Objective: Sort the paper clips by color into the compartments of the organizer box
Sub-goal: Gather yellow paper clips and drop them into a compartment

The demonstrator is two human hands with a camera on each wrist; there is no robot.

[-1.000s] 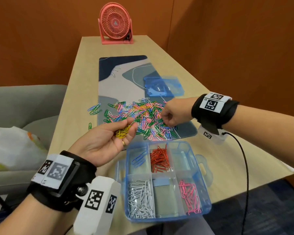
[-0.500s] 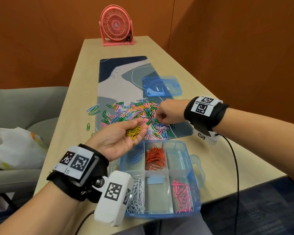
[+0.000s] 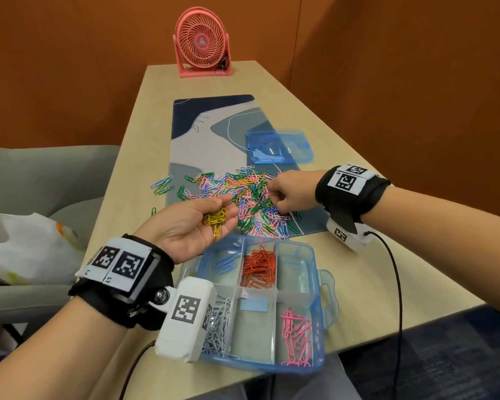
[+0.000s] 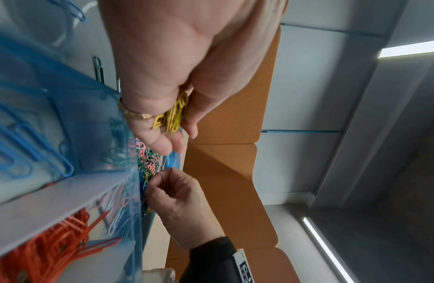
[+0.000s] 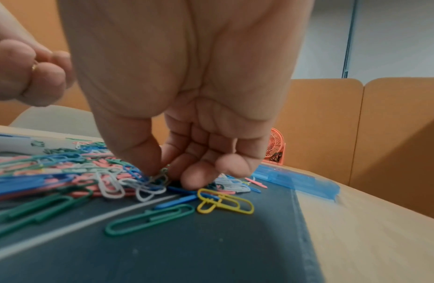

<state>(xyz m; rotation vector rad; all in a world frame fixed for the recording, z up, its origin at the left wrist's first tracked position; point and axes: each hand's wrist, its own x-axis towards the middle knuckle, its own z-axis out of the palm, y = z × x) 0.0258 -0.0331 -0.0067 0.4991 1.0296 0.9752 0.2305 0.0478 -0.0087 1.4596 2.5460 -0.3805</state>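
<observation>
A bunch of yellow paper clips [image 3: 215,218] is cupped in the curled fingers of the left hand [image 3: 185,226], above the clear blue plastic organizer box [image 3: 319,321]; a clip in the mixed-colour pile [image 3: 243,197] is pinched by the right hand [image 3: 290,192]

Left hand [image 3: 195,223]: lowered nearer the organizer box [image 3: 318,287], yellow clips [image 3: 215,217] kept cupped.
Right hand [image 3: 290,192]: shifted slightly across the mixed pile [image 3: 243,194].

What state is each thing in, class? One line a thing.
organizer box: open, partly filled.
lid: off, lying on the mat.
yellow clips: held in left hand.
right hand: picking in the mixed pile.
orange clips: sorted into a compartment.
fan: upright.
</observation>
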